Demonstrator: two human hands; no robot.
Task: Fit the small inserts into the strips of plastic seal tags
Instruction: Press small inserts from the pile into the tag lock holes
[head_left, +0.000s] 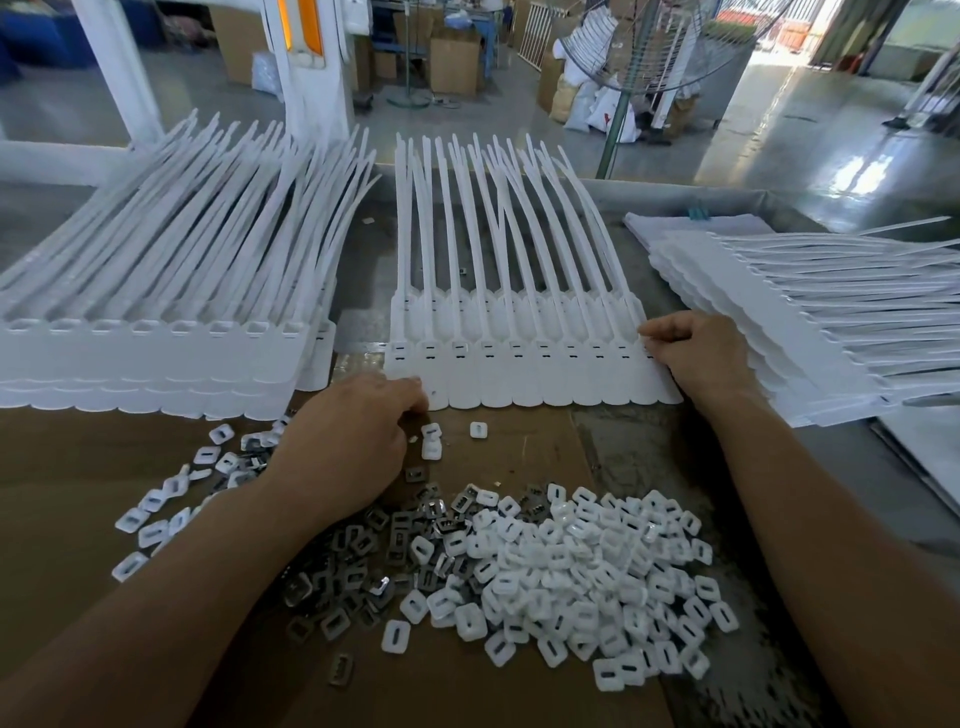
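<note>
Strip of seal tags (519, 374) lies flat at centre, with the inserts (571, 571) heaped just in front of it. The right hand (696, 353) pinches its right end. The left hand (353, 441) curls at the near-left corner; its grasp cannot be told. Advice: hold the strip flat and square, and seat each insert flush.

Entry: one person, two limbs in view. The left hand (353, 441) and the right hand (701, 358) are showing bare. The left forearm (182, 597) and right forearm (831, 519) are likewise showing bare, uncovered to the lower edge.
</note>
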